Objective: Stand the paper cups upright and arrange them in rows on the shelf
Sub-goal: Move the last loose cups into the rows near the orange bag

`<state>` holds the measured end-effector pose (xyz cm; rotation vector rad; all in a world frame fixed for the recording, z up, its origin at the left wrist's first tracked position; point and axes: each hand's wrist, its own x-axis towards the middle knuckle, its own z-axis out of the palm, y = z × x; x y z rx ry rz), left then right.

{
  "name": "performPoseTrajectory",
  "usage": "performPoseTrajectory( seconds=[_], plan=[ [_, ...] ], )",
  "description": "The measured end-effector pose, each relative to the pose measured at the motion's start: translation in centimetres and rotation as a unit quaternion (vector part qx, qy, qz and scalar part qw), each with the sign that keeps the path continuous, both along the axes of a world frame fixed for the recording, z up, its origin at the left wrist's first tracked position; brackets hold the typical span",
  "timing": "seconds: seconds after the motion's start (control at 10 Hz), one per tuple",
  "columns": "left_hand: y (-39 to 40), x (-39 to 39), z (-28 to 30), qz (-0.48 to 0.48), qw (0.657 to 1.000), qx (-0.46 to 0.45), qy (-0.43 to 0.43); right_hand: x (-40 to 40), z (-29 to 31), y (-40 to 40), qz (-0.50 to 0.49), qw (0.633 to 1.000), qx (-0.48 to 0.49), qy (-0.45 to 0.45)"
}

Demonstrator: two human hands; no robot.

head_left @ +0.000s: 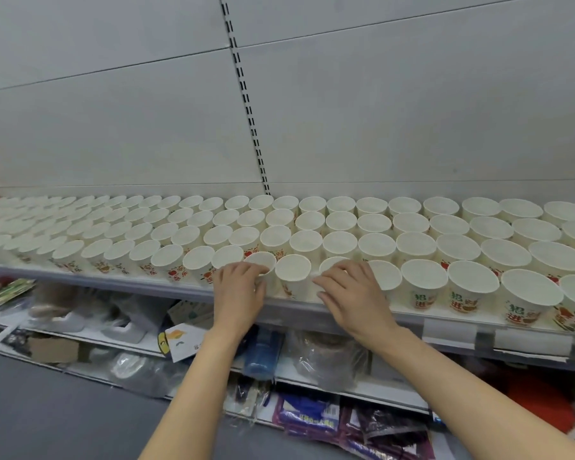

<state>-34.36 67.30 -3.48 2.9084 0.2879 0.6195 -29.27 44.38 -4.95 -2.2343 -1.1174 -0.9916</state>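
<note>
Head view. Upright paper cups (372, 224) fill the shelf (140, 284) in rows from 9 to 3 o'clock. At centre, the left hand (238, 293) grips a front-row cup (260, 262), fingers curled over its rim; the right hand (352, 293) curls round the neighbouring front cup (332, 263). An untouched cup (292, 272) stands between them. Packaged goods (312, 416) lie at 6 o'clock.
</note>
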Motion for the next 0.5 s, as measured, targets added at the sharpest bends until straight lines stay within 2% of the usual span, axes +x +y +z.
performPoseTrajectory(
  seconds=[0.3,0.4,0.5],
  plan=[
    [2.3,0.8,0.1,-0.101,0.993,0.052,-0.008,0.0,0.4,5.4,-0.086,0.994,-0.051,0.034],
    [3.9,0.3,0.3,-0.146,0.988,0.017,-0.037,-0.1,0.4,6.9,-0.104,0.992,-0.055,0.050],
    [5.2,-2.7,-0.7,-0.195,0.968,-0.090,-0.127,-1.1,0.5,7.1,-0.131,0.991,0.021,0.036]
  ],
)
